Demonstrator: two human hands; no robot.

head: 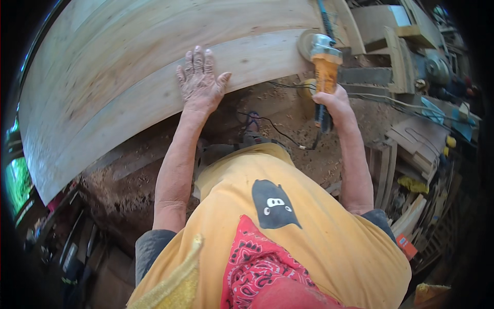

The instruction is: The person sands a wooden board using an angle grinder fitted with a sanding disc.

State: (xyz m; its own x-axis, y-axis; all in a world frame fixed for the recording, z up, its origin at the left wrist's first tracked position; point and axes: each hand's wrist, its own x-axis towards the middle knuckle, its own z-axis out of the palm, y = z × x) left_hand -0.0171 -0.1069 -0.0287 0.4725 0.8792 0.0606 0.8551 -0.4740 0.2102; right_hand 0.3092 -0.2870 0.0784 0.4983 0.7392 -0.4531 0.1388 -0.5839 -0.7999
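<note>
My left hand (200,83) lies flat, fingers spread, on the near edge of a large pale wooden panel (127,58). At the panel's right end, my right hand (337,102) grips the orange body of an angle grinder (326,69). The grinder's round disc (307,44) is at the panel's right edge; whether it touches or spins I cannot tell. A dark power cord (283,133) hangs from the tool's rear and loops over the floor below.
Wood shavings lie on the dirt floor (301,112), where a sandalled foot (252,121) shows. At right are stacked boards (399,61), cables, a bench grinder (438,69) and wood offcuts (413,220). Dark clutter (73,247) fills the lower left.
</note>
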